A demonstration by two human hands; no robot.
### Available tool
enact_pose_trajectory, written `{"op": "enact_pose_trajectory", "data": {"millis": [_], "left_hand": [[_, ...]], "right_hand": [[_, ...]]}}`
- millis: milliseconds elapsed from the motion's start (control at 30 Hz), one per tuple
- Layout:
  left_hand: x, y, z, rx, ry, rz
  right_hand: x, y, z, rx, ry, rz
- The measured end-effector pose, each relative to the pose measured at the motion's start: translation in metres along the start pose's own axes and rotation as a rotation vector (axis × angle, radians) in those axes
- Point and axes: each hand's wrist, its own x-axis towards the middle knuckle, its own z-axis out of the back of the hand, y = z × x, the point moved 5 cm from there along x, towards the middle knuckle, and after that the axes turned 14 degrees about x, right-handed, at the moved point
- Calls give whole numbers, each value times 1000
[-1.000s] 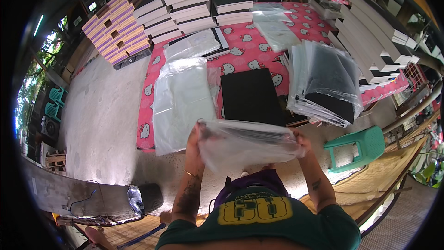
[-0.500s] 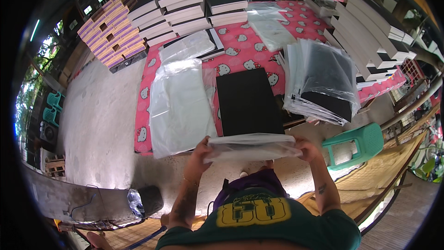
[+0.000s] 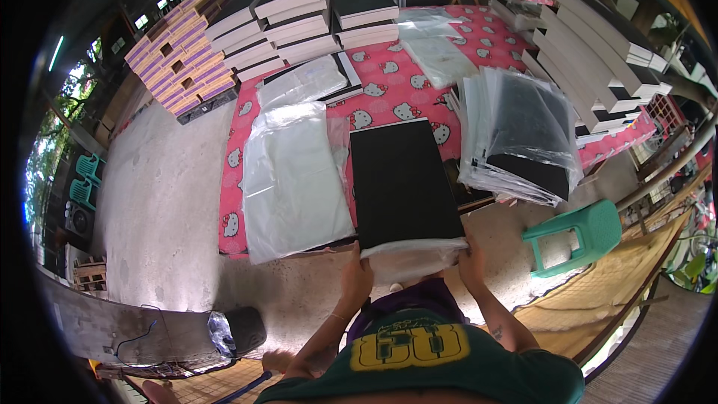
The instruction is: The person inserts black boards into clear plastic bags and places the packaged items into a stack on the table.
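A black rectangular board (image 3: 404, 179) with a pale far edge lies on the table in front of me. Its near end sticks out past the table edge, with a clear plastic bag (image 3: 411, 262) around it and bunched below. My left hand (image 3: 357, 275) closes on the bag at the board's near left corner. At the near right corner my right hand (image 3: 471, 263) grips the bag's other side. The fingertips of both hands are partly hidden. Left of the board lies a pile of flat clear bags (image 3: 295, 187); to its right is a stack of bagged black boards (image 3: 523, 127).
Stacks of black-topped white blocks (image 3: 299, 11) stand at the far left of the pink-covered table (image 3: 381, 67), with more stacks (image 3: 598, 60) at right. A green stool (image 3: 591, 236) stands close on my right. Two people work beyond the table. Purple-and-yellow stacks (image 3: 179, 60) stand far left.
Both hands have moved nearer to me and closer together, drawing the bag from above the board's near end to around it. The board has slid toward me past the table edge.
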Motion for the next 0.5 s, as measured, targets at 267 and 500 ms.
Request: {"op": "enact_pose_trajectory", "data": {"millis": [267, 500], "left_hand": [[0, -30, 83, -801, 169, -91], [1, -92, 176, -1748, 276, -195]], "right_hand": [[8, 81, 34, 649, 220, -268], [2, 228, 35, 1295, 676, -59]]}}
